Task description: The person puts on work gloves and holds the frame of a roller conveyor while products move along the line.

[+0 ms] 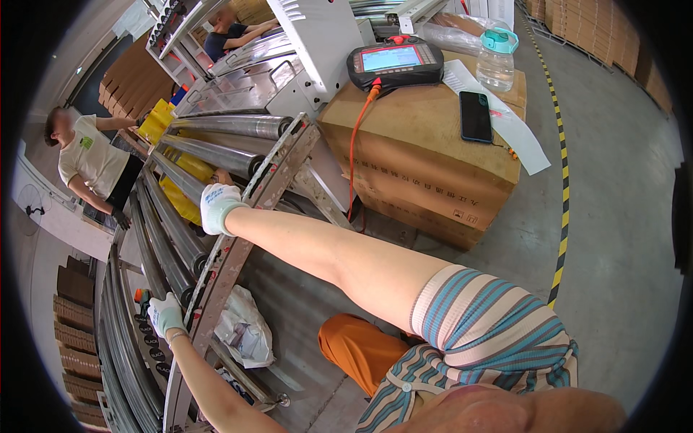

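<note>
My left hand (166, 315), in a white glove, rests by the roller ends on the near side rail (216, 265) of a conveyor. Its thumb stands apart from the fingers, which are partly hidden. A small dark thing with an orange top (141, 297) lies just beyond it; its kind is unclear. Farther up the same rail is my right hand (220, 209), also in a white glove. Bare fingertips (222, 176) show past the glove, reaching over the rollers. I see nothing held in either hand. Long metal rollers (172, 173) run away to the left.
A cardboard box (415, 159) on my right bears a handheld controller (395, 61) with an orange cable (352, 155), a phone (476, 117) and a water bottle (497, 61). A white plastic bag (245, 328) hangs below the rail. One co-worker (101, 159) stands across the rollers, another (231, 36) farther back.
</note>
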The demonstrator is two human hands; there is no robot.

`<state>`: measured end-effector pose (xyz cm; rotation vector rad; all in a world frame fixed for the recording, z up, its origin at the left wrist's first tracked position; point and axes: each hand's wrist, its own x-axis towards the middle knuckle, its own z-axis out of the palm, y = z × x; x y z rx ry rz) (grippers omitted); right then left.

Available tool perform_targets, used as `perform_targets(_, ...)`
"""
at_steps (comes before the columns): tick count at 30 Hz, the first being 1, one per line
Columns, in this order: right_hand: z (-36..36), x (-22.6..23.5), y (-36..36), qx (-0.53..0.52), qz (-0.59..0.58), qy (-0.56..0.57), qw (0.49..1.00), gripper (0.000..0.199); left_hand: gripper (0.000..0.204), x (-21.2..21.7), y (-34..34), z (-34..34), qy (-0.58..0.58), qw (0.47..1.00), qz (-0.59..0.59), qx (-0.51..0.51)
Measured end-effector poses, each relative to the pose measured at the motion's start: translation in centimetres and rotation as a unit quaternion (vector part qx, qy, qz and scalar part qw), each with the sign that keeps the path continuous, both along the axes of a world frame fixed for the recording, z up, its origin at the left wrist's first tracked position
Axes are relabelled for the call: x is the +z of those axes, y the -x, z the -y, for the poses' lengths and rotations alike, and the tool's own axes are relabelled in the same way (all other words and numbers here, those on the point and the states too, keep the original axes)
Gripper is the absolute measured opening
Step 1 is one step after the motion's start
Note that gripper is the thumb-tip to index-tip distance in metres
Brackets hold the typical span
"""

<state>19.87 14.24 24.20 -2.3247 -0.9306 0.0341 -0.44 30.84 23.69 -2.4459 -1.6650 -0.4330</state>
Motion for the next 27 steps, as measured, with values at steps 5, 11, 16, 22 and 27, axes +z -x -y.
perform_targets(5, -0.10, 0.04, -0.03, 0.002, -0.007, 0.010, 1.000, 0.052, 0.050, 0.15, -0.02, 0.14, -0.014, 1.000, -0.008, -0.004)
perform_targets(11, -0.59, -0.19, -0.36, -0.001, -0.001, 0.042, 0.999, 0.047, 0.050, 0.05, -0.20, 0.12, -0.013, 1.000, -0.015, -0.009)
perform_targets(16, -0.80, -0.24, -0.29, -0.003, -0.001, 0.040, 0.999, 0.045, 0.050, 0.07, -0.02, -0.08, -0.006, 1.000, -0.011, -0.005)
perform_targets(22, -0.64, -0.20, -0.21, -0.006, 0.002, 0.036, 0.999, 0.043, 0.049, 0.22, -0.09, 0.39, -0.004, 1.000, -0.010, -0.004)
perform_targets(27, -0.73, -0.08, -0.35, 0.004, -0.006, 0.048, 0.999, 0.043, 0.049, 0.34, -0.11, 0.49, -0.006, 1.000, -0.015, -0.006)
